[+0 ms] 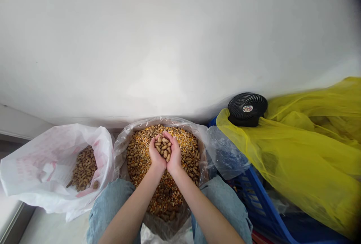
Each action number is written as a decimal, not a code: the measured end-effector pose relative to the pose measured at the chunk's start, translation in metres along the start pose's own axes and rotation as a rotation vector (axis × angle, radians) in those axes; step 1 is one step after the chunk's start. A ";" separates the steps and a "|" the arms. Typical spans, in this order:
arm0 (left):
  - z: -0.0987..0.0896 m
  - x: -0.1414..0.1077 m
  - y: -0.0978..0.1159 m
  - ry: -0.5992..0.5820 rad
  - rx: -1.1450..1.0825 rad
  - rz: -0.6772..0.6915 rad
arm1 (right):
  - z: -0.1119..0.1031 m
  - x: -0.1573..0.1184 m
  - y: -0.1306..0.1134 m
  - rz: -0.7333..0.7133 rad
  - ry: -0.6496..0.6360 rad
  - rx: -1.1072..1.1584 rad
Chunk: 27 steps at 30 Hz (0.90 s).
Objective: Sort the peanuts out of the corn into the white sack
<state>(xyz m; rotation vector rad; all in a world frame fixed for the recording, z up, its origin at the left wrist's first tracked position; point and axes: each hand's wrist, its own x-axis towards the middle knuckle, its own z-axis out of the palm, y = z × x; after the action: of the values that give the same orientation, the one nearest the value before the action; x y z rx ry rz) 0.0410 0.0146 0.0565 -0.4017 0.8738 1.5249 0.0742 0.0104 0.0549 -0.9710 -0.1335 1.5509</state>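
Note:
My left hand (156,156) and my right hand (174,154) are cupped together, side by side, around a heap of unshelled peanuts (163,147). Below them is a clear plastic bag (122,147), its mouth spread wide, full of corn kernels (183,138) with more peanuts in their shells mixed in. To the left, a white plastic bag (28,161) with faint pink print lies open and holds a pile of peanuts (85,167).
A blue plastic basket (262,206) stands at the right, partly covered by yellow mesh cloth (304,153). On the cloth rests a small black fan (247,108). A pale wall (158,48) rises behind the bags. My knees flank the middle bag.

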 end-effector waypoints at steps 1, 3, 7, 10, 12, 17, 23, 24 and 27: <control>0.000 0.000 0.000 0.002 0.009 0.008 | 0.002 -0.001 -0.001 0.000 -0.004 -0.018; 0.000 0.000 0.001 0.003 0.021 0.013 | 0.004 -0.001 -0.001 0.007 -0.015 -0.059; -0.001 0.000 0.003 0.032 0.015 -0.006 | 0.006 -0.002 -0.002 -0.002 -0.075 -0.186; 0.000 0.000 0.003 0.041 -0.002 0.005 | 0.003 -0.003 -0.001 -0.086 -0.087 -0.257; 0.001 -0.002 0.001 0.033 -0.012 -0.002 | 0.000 -0.003 -0.001 -0.129 -0.067 -0.248; 0.004 -0.007 0.000 0.031 -0.025 -0.010 | -0.005 -0.003 0.001 -0.189 -0.088 -0.254; 0.006 -0.010 0.004 -0.003 -0.012 0.006 | -0.003 -0.007 0.000 -0.363 -0.226 -0.519; 0.006 -0.010 0.005 -0.008 -0.016 0.000 | -0.003 -0.007 0.000 -0.368 -0.230 -0.551; 0.005 -0.009 0.005 -0.001 -0.028 -0.009 | -0.001 -0.008 -0.002 -0.347 -0.240 -0.561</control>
<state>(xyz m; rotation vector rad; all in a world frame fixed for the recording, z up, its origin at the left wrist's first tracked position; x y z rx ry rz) 0.0389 0.0125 0.0673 -0.4247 0.8492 1.5303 0.0758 0.0037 0.0592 -1.1135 -0.8989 1.3191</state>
